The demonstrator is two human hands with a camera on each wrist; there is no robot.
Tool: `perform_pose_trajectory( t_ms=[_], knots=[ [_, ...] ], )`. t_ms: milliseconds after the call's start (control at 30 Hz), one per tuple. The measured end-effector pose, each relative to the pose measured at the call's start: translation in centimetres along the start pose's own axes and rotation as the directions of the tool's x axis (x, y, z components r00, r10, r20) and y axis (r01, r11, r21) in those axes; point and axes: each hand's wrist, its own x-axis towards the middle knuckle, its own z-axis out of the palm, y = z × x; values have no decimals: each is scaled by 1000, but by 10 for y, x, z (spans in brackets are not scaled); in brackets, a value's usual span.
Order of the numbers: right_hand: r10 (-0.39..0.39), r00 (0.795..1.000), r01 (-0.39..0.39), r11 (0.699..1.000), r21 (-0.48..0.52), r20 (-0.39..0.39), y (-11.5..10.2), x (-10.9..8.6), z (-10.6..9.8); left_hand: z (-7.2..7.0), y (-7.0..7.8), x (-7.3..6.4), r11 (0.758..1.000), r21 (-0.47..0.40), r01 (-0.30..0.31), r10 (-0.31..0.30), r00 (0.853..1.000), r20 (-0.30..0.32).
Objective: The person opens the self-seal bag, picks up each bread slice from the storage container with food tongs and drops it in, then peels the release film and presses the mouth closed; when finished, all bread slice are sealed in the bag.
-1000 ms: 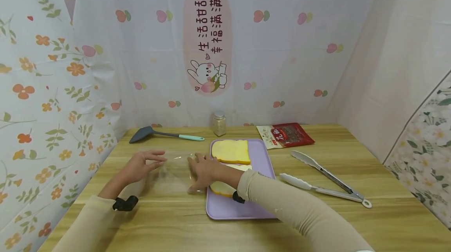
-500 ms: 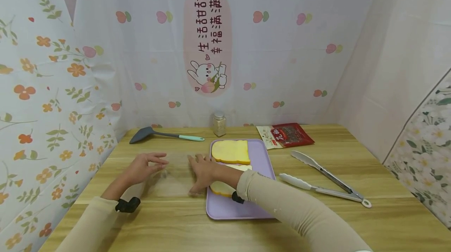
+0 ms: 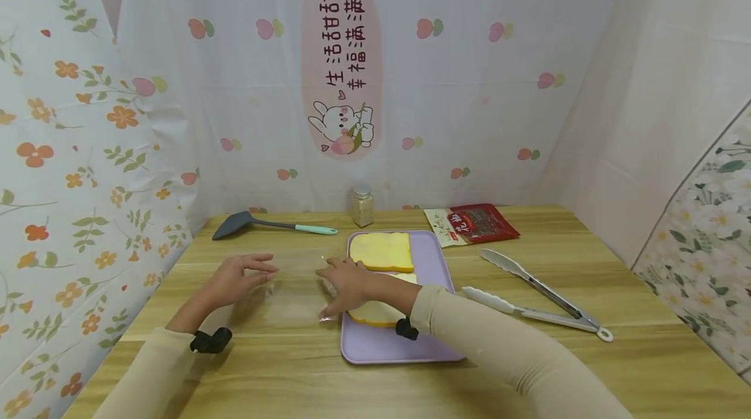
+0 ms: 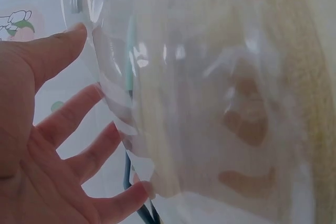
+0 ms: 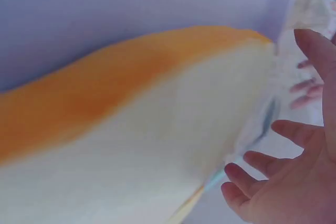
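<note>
A see-through plastic film (image 3: 293,288), glossy and faint against the wood, spans the space between my two hands. My left hand (image 3: 242,281) is at its left side, fingers spread. In the left wrist view, the fingertips (image 4: 113,129) stand right at the wavy edge of the film (image 4: 194,77). My right hand (image 3: 347,285) is at the opposite side, thumb and fingers spread apart, its wrist over the lilac tray (image 3: 399,348). Under that wrist lies a bread slice (image 3: 375,312), partly hidden. A second bread slice (image 3: 381,249) is on the tray behind it.
A spatula with a mint handle (image 3: 276,223) lies at the back left, near a small glass jar (image 3: 362,208). A red and white spice packet (image 3: 474,223) is at the back right. Metal tongs (image 3: 545,302) lie spread right of the tray.
The film flickers and shifts slightly between my hands. My right wrist has moved a little to the right over the tray; my left hand stays almost in place.
</note>
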Motion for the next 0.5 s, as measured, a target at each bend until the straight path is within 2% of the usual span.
perform_pose_trajectory(
  t_ms=[233, 500],
  knots=[
    [-40, 998, 46, 992, 118, -47, 16, -29, -10, 3, 0, 0, 1000, -6, 25, -25, 1000, 4],
    [-51, 989, 80, 972, 219, -136, 35, -59, -16, 0, 3, -2, 1000, -13, 11, -11, 1000, 9]
  ],
)
